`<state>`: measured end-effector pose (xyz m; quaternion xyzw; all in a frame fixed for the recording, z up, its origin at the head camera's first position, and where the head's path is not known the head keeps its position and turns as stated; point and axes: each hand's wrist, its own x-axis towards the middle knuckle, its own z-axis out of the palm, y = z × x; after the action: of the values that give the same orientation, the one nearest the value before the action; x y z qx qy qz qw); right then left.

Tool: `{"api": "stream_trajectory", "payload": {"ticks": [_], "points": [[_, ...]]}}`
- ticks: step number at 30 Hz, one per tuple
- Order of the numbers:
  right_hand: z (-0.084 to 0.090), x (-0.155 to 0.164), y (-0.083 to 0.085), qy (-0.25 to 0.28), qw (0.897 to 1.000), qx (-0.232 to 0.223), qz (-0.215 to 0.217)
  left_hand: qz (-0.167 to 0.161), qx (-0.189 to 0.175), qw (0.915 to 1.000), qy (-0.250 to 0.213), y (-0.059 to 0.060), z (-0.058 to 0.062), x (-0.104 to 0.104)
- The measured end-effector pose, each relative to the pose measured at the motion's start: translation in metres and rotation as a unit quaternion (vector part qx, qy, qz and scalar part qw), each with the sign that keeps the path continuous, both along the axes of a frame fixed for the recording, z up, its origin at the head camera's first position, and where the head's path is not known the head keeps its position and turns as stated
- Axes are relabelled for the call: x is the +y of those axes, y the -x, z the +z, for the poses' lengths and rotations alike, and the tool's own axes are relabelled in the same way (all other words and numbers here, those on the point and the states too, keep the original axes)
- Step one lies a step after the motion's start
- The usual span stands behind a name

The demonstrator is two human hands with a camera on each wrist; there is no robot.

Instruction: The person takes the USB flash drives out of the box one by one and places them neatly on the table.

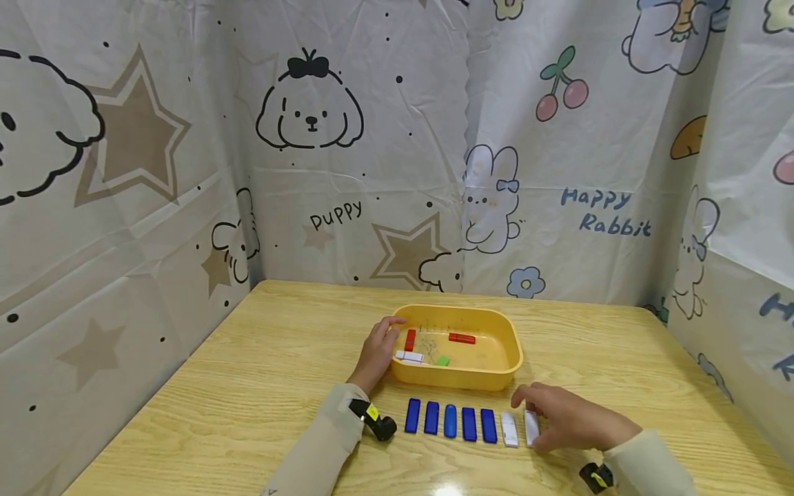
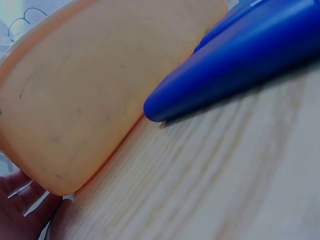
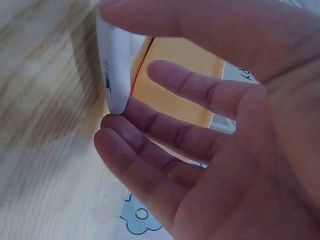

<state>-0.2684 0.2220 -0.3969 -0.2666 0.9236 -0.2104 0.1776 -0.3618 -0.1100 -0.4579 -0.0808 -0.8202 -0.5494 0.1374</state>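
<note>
My left hand (image 1: 375,350) holds the left end of a yellow plastic tub (image 1: 455,377), fingers at its rim; in the left wrist view some fingertips are hidden behind the tub's corner. To the right, my right hand (image 1: 567,415) pinches a small flat white block (image 3: 115,65) between thumb and fingertips at its two ends. Black marks show along the block's narrow side. Left of it in a row lie another white block (image 1: 509,429) and several blue blocks (image 1: 469,424), one with rounded ends (image 1: 450,421).
Inside the tub are two red pieces (image 1: 462,338), a white piece (image 1: 410,356) and a small green piece (image 1: 442,361). Everything stands on a wood-grain table (image 1: 205,413), with a printed curtain (image 1: 347,172) behind and at both sides.
</note>
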Motion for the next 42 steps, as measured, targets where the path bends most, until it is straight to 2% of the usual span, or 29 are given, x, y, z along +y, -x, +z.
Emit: {"api": "stream_trajectory", "payload": {"ticks": [9,42], "points": [[-0.0011,-0.0054,-0.002,-0.006,0.999,-0.026,-0.026,-0.001,0.003,1.0,0.003,0.0015,-0.0017,0.0],[0.0004,-0.0097,-0.0041,-0.028,0.997,-0.033,-0.063,0.007,0.001,1.0,0.001,0.0014,-0.0002,0.0011]]}}
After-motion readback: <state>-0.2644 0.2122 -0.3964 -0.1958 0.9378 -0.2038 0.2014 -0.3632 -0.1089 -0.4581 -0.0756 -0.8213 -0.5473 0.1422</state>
